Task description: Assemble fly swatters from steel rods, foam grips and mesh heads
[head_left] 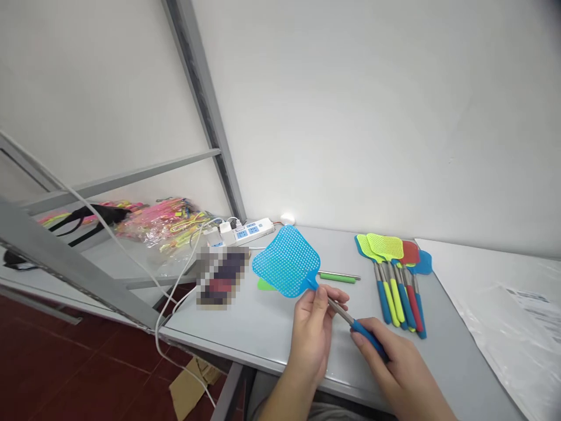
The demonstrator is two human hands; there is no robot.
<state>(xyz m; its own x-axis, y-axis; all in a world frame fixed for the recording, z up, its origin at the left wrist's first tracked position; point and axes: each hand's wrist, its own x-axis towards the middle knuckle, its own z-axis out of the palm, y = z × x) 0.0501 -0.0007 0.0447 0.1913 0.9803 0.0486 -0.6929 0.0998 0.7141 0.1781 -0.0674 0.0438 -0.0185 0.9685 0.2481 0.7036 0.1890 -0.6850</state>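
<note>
A blue fly swatter with a perforated square head is held up over the table, tilted with its head to the upper left. My left hand pinches it where the metal shaft meets the head. Around its blue grip my right hand is closed. Behind the swatter a green-handled fly swatter lies on the table, its green head partly hidden. To the right rests a pile of several fly swatters with yellow, red and blue heads, their grips pointing toward me.
A white power strip with plugs sits by the wall, near a pixelated object. White plastic sheeting covers the table's right side. Left of a grey metal frame post lie bagged colourful items. White cables hang over the left edge.
</note>
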